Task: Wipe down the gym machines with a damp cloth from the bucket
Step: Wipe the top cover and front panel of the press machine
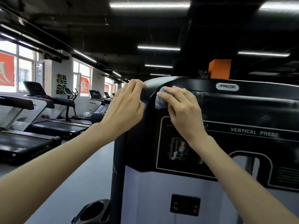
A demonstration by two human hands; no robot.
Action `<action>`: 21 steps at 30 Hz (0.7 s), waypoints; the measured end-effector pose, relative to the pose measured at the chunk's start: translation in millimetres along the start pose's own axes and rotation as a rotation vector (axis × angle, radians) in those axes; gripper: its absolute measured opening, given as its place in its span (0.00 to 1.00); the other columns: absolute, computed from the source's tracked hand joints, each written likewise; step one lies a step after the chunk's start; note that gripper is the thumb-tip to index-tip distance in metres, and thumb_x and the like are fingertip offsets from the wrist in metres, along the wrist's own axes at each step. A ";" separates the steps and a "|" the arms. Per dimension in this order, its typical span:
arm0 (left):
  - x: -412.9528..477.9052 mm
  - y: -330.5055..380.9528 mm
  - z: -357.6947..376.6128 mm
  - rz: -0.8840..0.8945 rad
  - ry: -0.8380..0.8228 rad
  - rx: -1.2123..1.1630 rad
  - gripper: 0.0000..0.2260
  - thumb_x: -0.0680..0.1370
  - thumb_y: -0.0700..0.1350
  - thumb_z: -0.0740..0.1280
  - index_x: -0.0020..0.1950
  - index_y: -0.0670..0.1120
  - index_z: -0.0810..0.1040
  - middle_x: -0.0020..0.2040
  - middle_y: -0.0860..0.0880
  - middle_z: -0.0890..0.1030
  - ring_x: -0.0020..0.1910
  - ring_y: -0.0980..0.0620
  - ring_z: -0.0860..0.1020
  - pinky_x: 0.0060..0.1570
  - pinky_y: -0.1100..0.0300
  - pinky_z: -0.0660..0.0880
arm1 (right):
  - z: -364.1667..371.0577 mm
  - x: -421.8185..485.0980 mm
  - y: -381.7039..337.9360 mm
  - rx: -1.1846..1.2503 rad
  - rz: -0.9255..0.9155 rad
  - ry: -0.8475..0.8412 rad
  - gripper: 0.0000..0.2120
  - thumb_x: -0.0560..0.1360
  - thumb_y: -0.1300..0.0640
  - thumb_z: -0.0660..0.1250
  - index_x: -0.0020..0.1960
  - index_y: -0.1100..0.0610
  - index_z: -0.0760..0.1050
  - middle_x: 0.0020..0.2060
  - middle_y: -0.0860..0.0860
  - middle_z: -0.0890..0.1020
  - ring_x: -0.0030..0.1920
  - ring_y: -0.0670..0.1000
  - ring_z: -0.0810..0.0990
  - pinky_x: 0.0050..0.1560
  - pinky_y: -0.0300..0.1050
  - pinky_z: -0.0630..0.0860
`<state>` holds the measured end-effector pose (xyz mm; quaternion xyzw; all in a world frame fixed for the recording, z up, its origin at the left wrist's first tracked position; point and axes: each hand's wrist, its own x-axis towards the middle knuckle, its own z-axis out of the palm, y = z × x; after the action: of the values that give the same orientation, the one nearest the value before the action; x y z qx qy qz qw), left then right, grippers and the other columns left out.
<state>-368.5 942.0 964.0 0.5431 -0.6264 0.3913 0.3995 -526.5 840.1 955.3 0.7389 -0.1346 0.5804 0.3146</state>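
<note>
Here, in a gym hall, a person wipes the black upper panel of a weight machine marked "Vertical Press". The right hand lies over a bunched pale-blue cloth, fingers stretched nearly straight and pressing it against the panel's top left corner; the thumb is hidden, so a pinch underneath cannot be ruled out. The left hand sits just beside it on the far side of the rounded rim, fingers hooked over the corner of the housing as if to brace it. Only the rim separates the two hands.

The panel runs long and level away to the right, under the maker's oval badge, and pale streaks show along that band. Everything left to clean on this face appears to lie to the right of the cloth and below it, so the next pass most likely calls for the right hand to draw the cloth along the panel's length, away from the bracing left hand. The printed diagram lower down sits directly beneath the right wrist.

No bucket is in view. A row of treadmills lines the windows at left, across a grey floor.
</note>
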 end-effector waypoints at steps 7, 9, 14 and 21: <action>50.2 20.6 19.2 0.008 -0.078 -0.021 0.14 0.78 0.40 0.57 0.62 0.42 0.72 0.59 0.47 0.75 0.57 0.48 0.73 0.58 0.59 0.61 | -9.1 52.6 29.4 -0.052 0.382 -0.344 0.10 0.76 0.63 0.60 0.50 0.55 0.79 0.52 0.53 0.82 0.62 0.57 0.75 0.71 0.51 0.57; 60.9 28.7 31.6 0.030 -0.089 0.028 0.15 0.76 0.43 0.53 0.58 0.42 0.74 0.55 0.46 0.77 0.55 0.46 0.74 0.59 0.57 0.61 | -16.7 51.9 32.9 -0.048 0.318 -0.420 0.11 0.79 0.57 0.59 0.56 0.54 0.78 0.56 0.52 0.81 0.59 0.55 0.76 0.66 0.47 0.63; 69.5 35.2 50.7 -0.005 -0.005 -0.009 0.07 0.74 0.35 0.60 0.50 0.40 0.74 0.50 0.45 0.73 0.49 0.45 0.72 0.44 0.58 0.65 | -43.3 49.5 92.9 -0.097 0.582 -0.517 0.14 0.79 0.58 0.59 0.58 0.50 0.81 0.54 0.56 0.82 0.57 0.59 0.77 0.49 0.49 0.74; 69.5 37.1 58.4 0.017 0.049 0.078 0.05 0.71 0.36 0.62 0.46 0.40 0.72 0.45 0.43 0.72 0.44 0.44 0.71 0.37 0.56 0.64 | -29.2 70.3 70.0 -0.002 0.342 -0.723 0.16 0.80 0.54 0.59 0.67 0.49 0.74 0.63 0.51 0.78 0.64 0.56 0.73 0.61 0.49 0.69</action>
<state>-416.1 866.4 1004.3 0.5429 -0.6053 0.4322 0.3899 -568.2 816.3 1046.9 0.8622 -0.3582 0.3269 0.1467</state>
